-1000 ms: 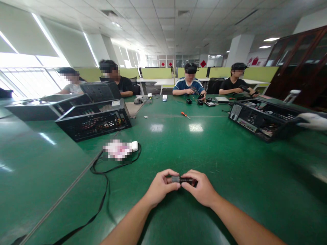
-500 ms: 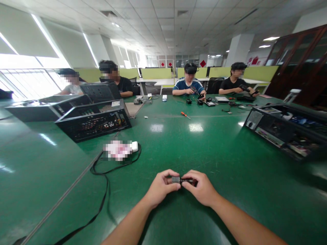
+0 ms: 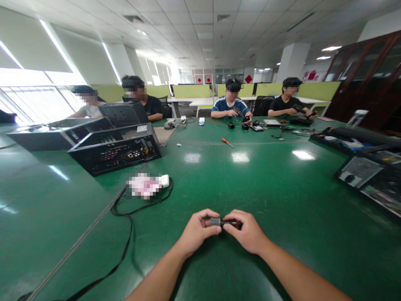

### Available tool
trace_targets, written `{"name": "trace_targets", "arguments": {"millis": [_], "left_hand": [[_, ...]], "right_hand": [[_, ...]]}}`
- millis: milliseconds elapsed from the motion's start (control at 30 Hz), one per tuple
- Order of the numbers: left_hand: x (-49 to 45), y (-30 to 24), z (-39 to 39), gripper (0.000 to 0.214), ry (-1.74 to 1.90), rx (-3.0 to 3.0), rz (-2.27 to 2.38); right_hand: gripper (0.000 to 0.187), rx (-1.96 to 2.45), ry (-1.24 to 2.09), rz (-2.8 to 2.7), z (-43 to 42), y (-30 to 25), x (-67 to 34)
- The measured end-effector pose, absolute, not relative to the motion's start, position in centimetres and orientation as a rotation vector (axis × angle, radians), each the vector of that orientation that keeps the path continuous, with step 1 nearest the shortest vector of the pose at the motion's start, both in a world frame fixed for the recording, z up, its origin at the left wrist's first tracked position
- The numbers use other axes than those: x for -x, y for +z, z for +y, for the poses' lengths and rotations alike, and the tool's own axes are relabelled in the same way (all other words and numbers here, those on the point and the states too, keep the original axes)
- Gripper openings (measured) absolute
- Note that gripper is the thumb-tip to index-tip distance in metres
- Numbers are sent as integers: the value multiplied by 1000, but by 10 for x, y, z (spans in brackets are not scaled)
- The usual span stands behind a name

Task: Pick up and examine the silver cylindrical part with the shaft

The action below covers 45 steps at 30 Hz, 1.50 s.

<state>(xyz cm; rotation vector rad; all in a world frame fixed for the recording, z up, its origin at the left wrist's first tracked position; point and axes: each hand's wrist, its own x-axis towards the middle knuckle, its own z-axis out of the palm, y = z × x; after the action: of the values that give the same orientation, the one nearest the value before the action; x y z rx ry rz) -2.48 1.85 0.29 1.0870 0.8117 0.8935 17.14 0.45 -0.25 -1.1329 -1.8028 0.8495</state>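
Between the fingers of both hands lies a small part, level above the green table (image 3: 194, 271): a grey metal cylinder (image 3: 215, 221) with a thin dark shaft (image 3: 226, 223) running out to the right. My left hand (image 3: 196, 234) pinches the cylinder between thumb and fingers. At the shaft end, my right hand (image 3: 249, 232) is closed on the same part, thumb and fingertips pressed together. Something reddish-brown shows inside the right hand's grip; its shape is mostly hidden. The exact kind of the part cannot be made out.
On the left lie an open computer case (image 3: 115, 148), a black strap (image 3: 128, 238) and a white block (image 3: 165, 180). A computer case (image 3: 366, 171) stands at right. An orange screwdriver (image 3: 226, 141) lies farther off. Several people sit across the table, one in a blue shirt (image 3: 224, 106).
The computer case at the right has shifted right and nearer, and another dark case shows behind it. My hands and the part in them stay nearly still.
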Motion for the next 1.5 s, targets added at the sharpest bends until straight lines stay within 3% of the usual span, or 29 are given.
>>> {"name": "trace_targets", "arguments": {"millis": [1500], "left_hand": [[26,1,20,40,887,-1085,827]], "right_hand": [[14,1165,929,-1775,7,-3,-177]]}}
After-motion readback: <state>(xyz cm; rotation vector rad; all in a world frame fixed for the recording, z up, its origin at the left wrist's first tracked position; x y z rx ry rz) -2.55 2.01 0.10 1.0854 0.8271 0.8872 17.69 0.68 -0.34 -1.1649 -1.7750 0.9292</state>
